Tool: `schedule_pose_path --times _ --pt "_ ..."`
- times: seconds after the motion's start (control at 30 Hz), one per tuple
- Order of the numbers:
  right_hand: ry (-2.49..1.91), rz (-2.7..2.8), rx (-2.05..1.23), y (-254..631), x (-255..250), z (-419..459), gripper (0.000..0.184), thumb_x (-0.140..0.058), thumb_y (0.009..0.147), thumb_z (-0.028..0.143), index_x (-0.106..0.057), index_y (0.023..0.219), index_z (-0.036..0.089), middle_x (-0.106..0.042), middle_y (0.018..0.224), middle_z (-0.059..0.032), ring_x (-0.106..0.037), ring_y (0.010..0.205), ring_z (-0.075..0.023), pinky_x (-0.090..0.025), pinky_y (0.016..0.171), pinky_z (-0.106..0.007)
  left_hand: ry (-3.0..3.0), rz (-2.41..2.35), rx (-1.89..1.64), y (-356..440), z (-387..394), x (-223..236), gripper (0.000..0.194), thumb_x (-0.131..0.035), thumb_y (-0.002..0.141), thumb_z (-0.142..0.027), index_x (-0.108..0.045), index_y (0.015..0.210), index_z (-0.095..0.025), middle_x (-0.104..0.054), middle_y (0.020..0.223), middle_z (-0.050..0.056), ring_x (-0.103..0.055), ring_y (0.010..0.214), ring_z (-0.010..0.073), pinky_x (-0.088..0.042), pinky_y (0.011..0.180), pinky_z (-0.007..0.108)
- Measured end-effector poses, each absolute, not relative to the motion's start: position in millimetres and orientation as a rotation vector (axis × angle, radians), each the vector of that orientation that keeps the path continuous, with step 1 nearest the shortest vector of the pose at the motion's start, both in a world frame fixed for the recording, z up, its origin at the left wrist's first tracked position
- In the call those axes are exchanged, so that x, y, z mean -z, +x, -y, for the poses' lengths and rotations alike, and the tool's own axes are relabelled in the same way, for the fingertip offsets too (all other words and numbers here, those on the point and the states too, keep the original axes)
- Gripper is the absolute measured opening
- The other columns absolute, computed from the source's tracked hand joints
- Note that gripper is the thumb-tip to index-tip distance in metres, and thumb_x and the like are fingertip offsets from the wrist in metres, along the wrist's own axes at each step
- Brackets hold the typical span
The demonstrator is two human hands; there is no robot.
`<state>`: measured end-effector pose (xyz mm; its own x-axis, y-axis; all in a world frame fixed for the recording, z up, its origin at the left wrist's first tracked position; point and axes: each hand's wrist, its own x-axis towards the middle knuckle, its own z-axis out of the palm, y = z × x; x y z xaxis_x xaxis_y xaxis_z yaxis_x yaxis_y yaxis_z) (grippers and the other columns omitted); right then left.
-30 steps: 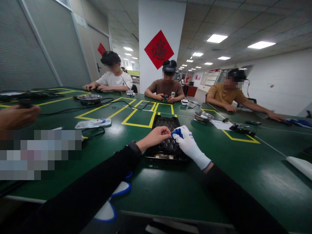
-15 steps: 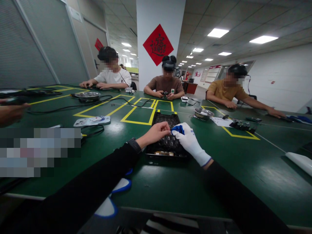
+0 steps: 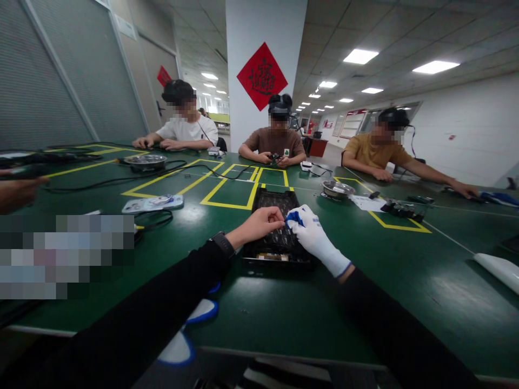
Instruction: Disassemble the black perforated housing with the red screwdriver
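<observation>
My bare left hand and my right hand, which wears a white glove with blue fingertips, meet above a black tray lying on the green table. The fingers of both hands are pinched together where they touch. What they pinch is too small to make out. A dark watch sits on my left wrist. Both my sleeves are black.
Three people sit across the table, each handling small parts. Metal bowls, black cables, a flat light-coloured device and yellow tape outlines lie on the table. Another person's hand shows at far left. A white object lies at right.
The view shifted slightly. Both hands stay pinched together above the black tray, almost unmoved.
</observation>
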<state>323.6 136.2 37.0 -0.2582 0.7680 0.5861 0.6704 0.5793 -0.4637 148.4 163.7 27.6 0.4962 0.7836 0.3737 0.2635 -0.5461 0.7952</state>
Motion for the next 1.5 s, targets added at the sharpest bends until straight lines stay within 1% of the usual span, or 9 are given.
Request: schedule_pose_path --times 0.2,0.37,0.6,0.73,0.8,0.97,1.27,1.37,1.5 --pt "-1.166 1.91 -0.245 324.5 -33.3 -138.8 0.01 -0.051 0.076 0.027 -0.058 0.078 0.019 -0.055 0.08 -0.0026 -0.052 0.076 -0.0156 -0.041 0.071 -0.03 2.081 -0.884 -1.007 147.3 -163.4 -29.9 0.017 -0.054 0.076 -0.03 -0.057 0.076 -0.013 -0.055 0.064 -0.001 -0.046 0.056 0.0078 -0.035 0.053 0.019" --pt "-1.195 1.721 -0.408 327.9 -26.0 -144.7 0.023 -0.059 0.07 0.037 -0.06 0.082 0.017 -0.062 0.076 -0.0023 -0.056 0.071 -0.0159 -0.044 0.068 -0.029 2.059 -0.949 -1.035 146.5 -165.4 -28.0 0.014 -0.052 0.076 -0.027 -0.055 0.077 -0.014 -0.059 0.07 0.0 -0.049 0.057 0.0086 -0.037 0.054 0.02" --pt "-1.196 1.636 -0.487 326.4 -28.7 -143.6 0.024 -0.054 0.071 0.035 -0.067 0.072 0.015 -0.064 0.067 -0.0022 -0.056 0.061 -0.0144 -0.043 0.061 -0.027 2.049 -0.976 -1.035 147.2 -165.5 -28.1 0.014 -0.052 0.075 -0.028 -0.055 0.076 -0.014 -0.059 0.069 0.0 -0.049 0.056 0.0088 -0.037 0.053 0.02" --pt "-1.229 1.595 -0.516 325.2 -29.7 -144.0 0.025 -0.058 0.067 0.035 -0.07 0.077 0.015 -0.067 0.07 -0.0036 -0.057 0.062 -0.0154 -0.044 0.062 -0.028 2.051 -0.967 -1.024 147.4 -163.9 -29.1 0.014 -0.052 0.075 -0.028 -0.055 0.075 -0.014 -0.058 0.067 0.0 -0.049 0.056 0.0088 -0.037 0.053 0.02" --pt "-1.234 1.615 -0.499 325.0 -30.8 -143.8 0.025 -0.057 0.069 0.035 -0.07 0.076 0.015 -0.067 0.069 -0.0034 -0.057 0.062 -0.0155 -0.043 0.061 -0.027 2.057 -0.966 -1.029 147.2 -164.0 -28.5 0.014 -0.052 0.075 -0.028 -0.055 0.074 -0.014 -0.058 0.066 0.0 -0.049 0.056 0.0088 -0.037 0.053 0.02" --pt "-1.246 1.742 -0.396 325.3 -35.2 -141.1 0.028 -0.048 0.076 0.039 -0.064 0.067 0.017 -0.062 0.062 -0.0015 -0.053 0.06 -0.015 -0.04 0.059 -0.026 2.084 -0.972 -1.038 146.9 -165.8 -26.7 0.013 -0.052 0.075 -0.027 -0.055 0.074 -0.014 -0.057 0.065 -0.001 -0.048 0.056 0.0087 -0.036 0.053 0.02" --pt "-1.278 1.821 -0.322 323.2 -37.6 -138.3 0.028 -0.043 0.079 0.039 -0.047 0.059 0.019 -0.05 0.056 0.0018 -0.042 0.054 -0.0119 -0.032 0.052 -0.025 2.083 -0.963 -1.029 146.7 -165.3 -28.0 0.013 -0.052 0.075 -0.027 -0.055 0.075 -0.014 -0.058 0.067 0.0 -0.049 0.057 0.0092 -0.038 0.054 0.021" --pt "-1.327 1.778 -0.364 325.6 -33.1 -141.9 0.026 -0.049 0.075 0.041 -0.052 0.063 0.019 -0.052 0.056 0.0023 -0.044 0.053 -0.0118 -0.034 0.051 -0.025 2.095 -0.951 -1.031 146.3 -165.2 -27.9 0.013 -0.052 0.076 -0.027 -0.055 0.075 -0.014 -0.059 0.068 0.0 -0.049 0.057 0.0091 -0.038 0.054 0.021" --pt "-1.297 1.78 -0.416 329.2 -27.0 -148.2 0.015 -0.053 0.069 0.029 -0.063 0.074 0.018 -0.063 0.067 -0.0002 -0.055 0.062 -0.0131 -0.042 0.06 -0.026 2.099 -0.961 -1.024 146.2 -164.9 -28.2 0.014 -0.052 0.076 -0.028 -0.055 0.075 -0.014 -0.058 0.068 0.0 -0.049 0.057 0.0093 -0.038 0.054 0.021"
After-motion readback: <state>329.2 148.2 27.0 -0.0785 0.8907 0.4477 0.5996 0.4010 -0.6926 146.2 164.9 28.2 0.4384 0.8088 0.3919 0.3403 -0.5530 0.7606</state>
